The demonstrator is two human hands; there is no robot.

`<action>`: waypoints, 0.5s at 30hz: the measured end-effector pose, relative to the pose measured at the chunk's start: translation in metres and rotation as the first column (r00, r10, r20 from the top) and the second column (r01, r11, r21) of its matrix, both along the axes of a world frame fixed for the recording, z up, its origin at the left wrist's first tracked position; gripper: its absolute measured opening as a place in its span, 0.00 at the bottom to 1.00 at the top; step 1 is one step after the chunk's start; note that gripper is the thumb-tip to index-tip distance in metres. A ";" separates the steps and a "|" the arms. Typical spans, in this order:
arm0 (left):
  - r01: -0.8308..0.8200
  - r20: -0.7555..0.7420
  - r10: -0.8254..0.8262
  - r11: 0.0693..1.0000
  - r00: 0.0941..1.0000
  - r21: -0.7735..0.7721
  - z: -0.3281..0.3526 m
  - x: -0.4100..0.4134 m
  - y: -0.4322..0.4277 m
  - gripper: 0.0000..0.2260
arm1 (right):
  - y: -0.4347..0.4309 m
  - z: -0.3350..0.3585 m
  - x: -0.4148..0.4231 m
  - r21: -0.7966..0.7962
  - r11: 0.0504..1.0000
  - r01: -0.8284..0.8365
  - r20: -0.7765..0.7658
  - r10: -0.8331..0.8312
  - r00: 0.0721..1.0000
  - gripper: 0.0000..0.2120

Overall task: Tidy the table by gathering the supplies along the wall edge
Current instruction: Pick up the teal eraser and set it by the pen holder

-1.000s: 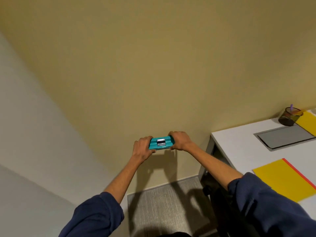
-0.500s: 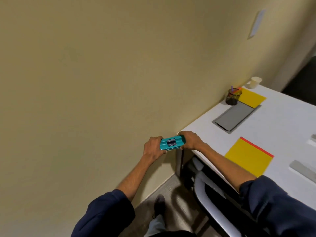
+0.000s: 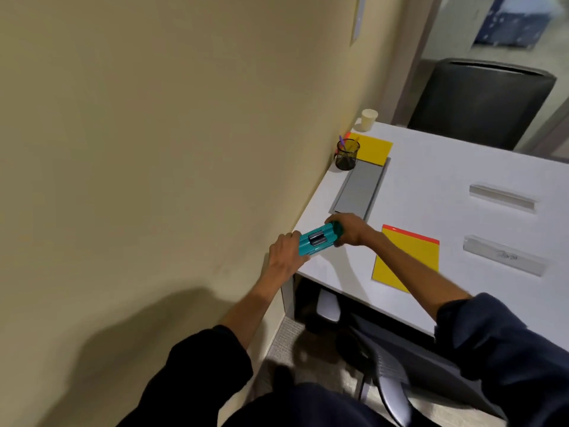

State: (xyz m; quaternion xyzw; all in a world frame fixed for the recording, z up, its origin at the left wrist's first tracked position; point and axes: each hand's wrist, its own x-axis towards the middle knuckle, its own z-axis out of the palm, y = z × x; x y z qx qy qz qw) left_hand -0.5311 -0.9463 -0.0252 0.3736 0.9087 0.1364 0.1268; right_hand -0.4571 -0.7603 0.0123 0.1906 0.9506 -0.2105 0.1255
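I hold a teal box (image 3: 318, 241) with a dark metal clip on top between both hands, over the near left corner of the white table (image 3: 437, 192). My left hand (image 3: 284, 254) grips its left end and my right hand (image 3: 349, 228) grips its right end. Along the wall edge stand a black mesh pen cup (image 3: 347, 154), a yellow sheet (image 3: 371, 148), a grey folder (image 3: 360, 188) and a paper cup (image 3: 369, 119). A second yellow sheet with a red edge (image 3: 408, 257) lies near the front.
Two clear plastic strips (image 3: 502, 198) (image 3: 505, 255) lie on the right of the table. A black chair (image 3: 480, 103) stands behind the table and a grey chair (image 3: 409, 374) is tucked under the front edge. The beige wall (image 3: 184, 149) runs along the left.
The view has swung right and down, bringing more of the table in. Both hands have carried the teal box from beside the wall to over the table's corner.
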 end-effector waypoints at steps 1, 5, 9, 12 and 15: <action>0.020 0.002 -0.020 1.000 1.000 -0.002 -0.002 -0.005 0.005 0.24 | 0.004 -0.001 0.000 -0.008 0.999 0.031 0.000 -0.031 1.000 0.30; 0.102 -0.010 -0.102 0.995 0.995 -0.007 -0.002 -0.018 0.030 0.23 | 0.019 -0.011 0.003 -0.043 0.987 0.155 -0.009 -0.155 0.988 0.29; 0.160 -0.032 -0.160 0.987 0.987 0.001 -0.007 -0.025 0.055 0.22 | 0.037 -0.025 0.009 -0.076 0.967 0.242 -0.040 -0.245 0.969 0.29; 0.191 -0.044 -0.190 0.981 0.981 0.024 -0.015 -0.030 0.074 0.23 | 0.051 -0.033 0.012 -0.072 0.960 0.271 -0.077 -0.276 0.958 0.29; 0.187 -0.006 -0.187 0.980 0.982 0.066 -0.021 -0.039 0.094 0.23 | 0.067 -0.044 0.008 -0.060 0.957 0.282 -0.098 -0.287 0.953 0.28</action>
